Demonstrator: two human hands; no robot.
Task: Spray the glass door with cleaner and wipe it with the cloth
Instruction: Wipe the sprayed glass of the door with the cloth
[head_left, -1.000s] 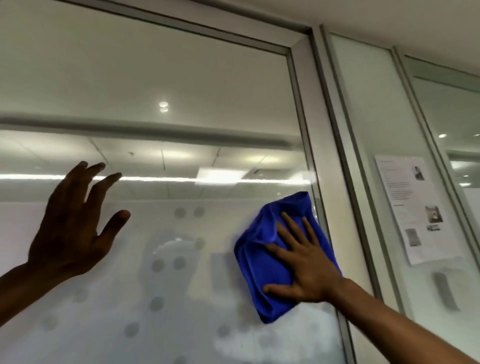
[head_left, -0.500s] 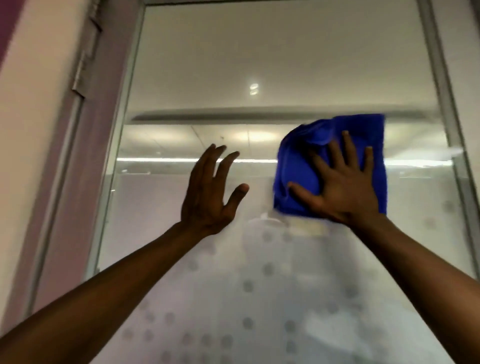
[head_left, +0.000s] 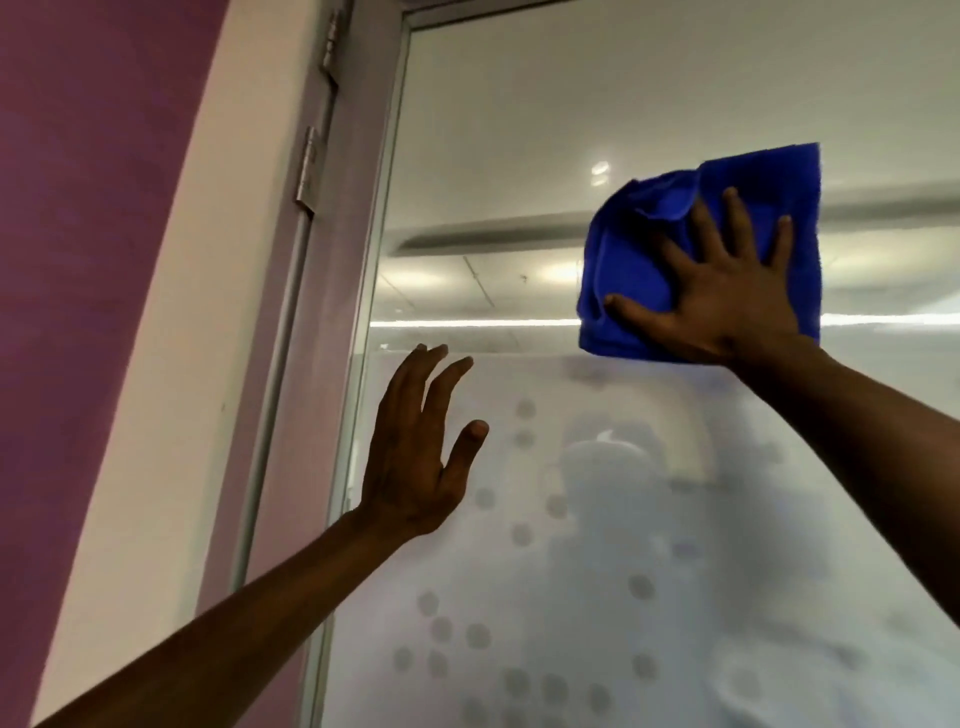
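Note:
The glass door (head_left: 519, 156) fills most of the view, clear at the top and frosted with grey dots lower down. My right hand (head_left: 727, 296) lies flat with spread fingers on a folded blue cloth (head_left: 634, 260), pressing it against the upper glass near the right side. My left hand (head_left: 421, 457) is raised with fingers apart and holds nothing, at or close to the glass near the door's left edge; contact cannot be judged. No spray bottle is in view.
The door's metal frame (head_left: 363, 312) runs down the left, with a hinge (head_left: 307, 171) on it. A white strip and a purple wall (head_left: 78, 260) lie further left. Ceiling lights reflect in the glass.
The view has swung left, from the door's right frame to its hinged left edge. My right hand has carried the cloth upward and across the glass. The left hand stays raised and spread.

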